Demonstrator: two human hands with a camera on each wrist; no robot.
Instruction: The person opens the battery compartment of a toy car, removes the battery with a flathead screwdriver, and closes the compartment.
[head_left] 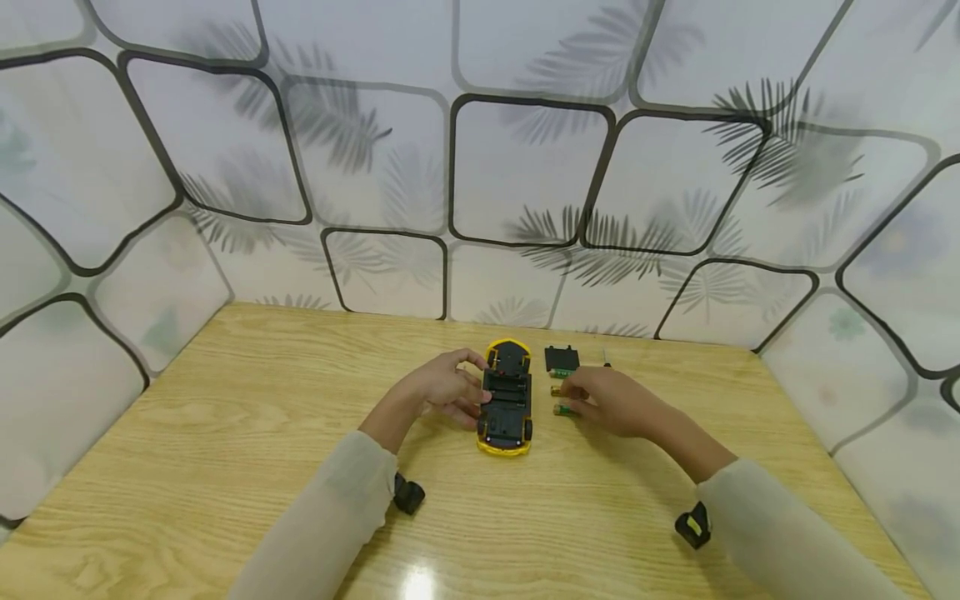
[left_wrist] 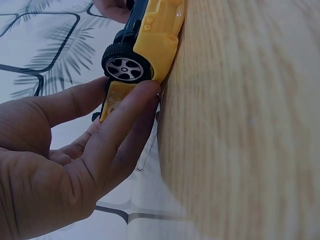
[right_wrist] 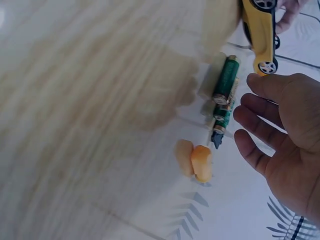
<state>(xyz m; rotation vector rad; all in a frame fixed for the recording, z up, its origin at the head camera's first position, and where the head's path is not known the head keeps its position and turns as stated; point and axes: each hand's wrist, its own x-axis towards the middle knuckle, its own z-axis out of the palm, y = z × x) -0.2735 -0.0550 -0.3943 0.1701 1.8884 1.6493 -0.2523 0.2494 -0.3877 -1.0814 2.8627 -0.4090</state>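
A yellow toy car [head_left: 504, 450] lies wheels up on the table, its black underside showing an uncovered battery compartment [head_left: 508, 390]. My left hand [head_left: 444, 385] pinches the car's left side; in the left wrist view, thumb and fingers [left_wrist: 120, 125] are around its edge beside a wheel [left_wrist: 126, 67]. Over a short row of AA batteries to the right hovers my right hand [head_left: 611, 402], partly hiding them. One green battery [right_wrist: 226, 80] lies nearest in the right wrist view. The fingers [right_wrist: 257, 120] of that hand are loosely bent, with nothing between them.
A black battery cover [head_left: 561, 358] lies behind the batteries. Beside it is a thin screwdriver [head_left: 606, 358], partly hidden by my right hand. An orange rounded thing [right_wrist: 201, 164] shows near the batteries. Patterned panels [head_left: 525, 283] stand along the back and sides of the table.
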